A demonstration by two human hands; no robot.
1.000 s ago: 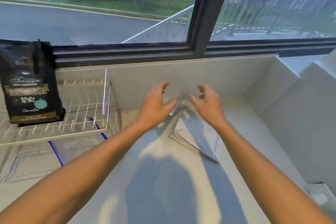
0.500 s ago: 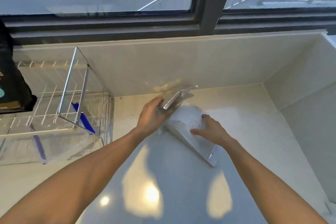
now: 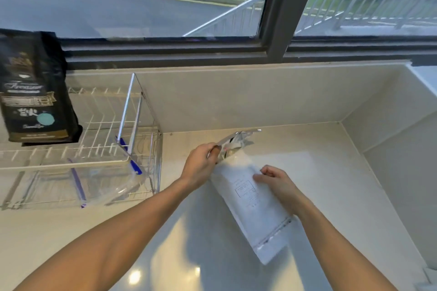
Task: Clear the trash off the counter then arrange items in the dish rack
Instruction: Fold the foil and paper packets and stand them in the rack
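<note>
A white pouch (image 3: 257,210) with a silvery crumpled top lies tilted on the pale counter (image 3: 212,255), its sealed end toward me. My left hand (image 3: 201,165) grips the crumpled silver top (image 3: 236,143) of the pouch. My right hand (image 3: 274,178) rests with curled fingers on the pouch's printed label, pressing its middle. To the left stands a white wire dish rack (image 3: 99,149) with a black coffee bag (image 3: 35,87) upright on its upper tier and clear zip bags (image 3: 99,179) with blue strips on the lower tier.
A tiled backsplash and a dark window frame (image 3: 279,19) close off the far side. A raised white ledge (image 3: 402,149) borders the counter on the right. Overhead lights glare on the counter near my forearms.
The pouch's top has been folded up and crumpled in my left hand. My right hand slid onto the pouch's label. The view tilted up, bringing the coffee bag back into sight.
</note>
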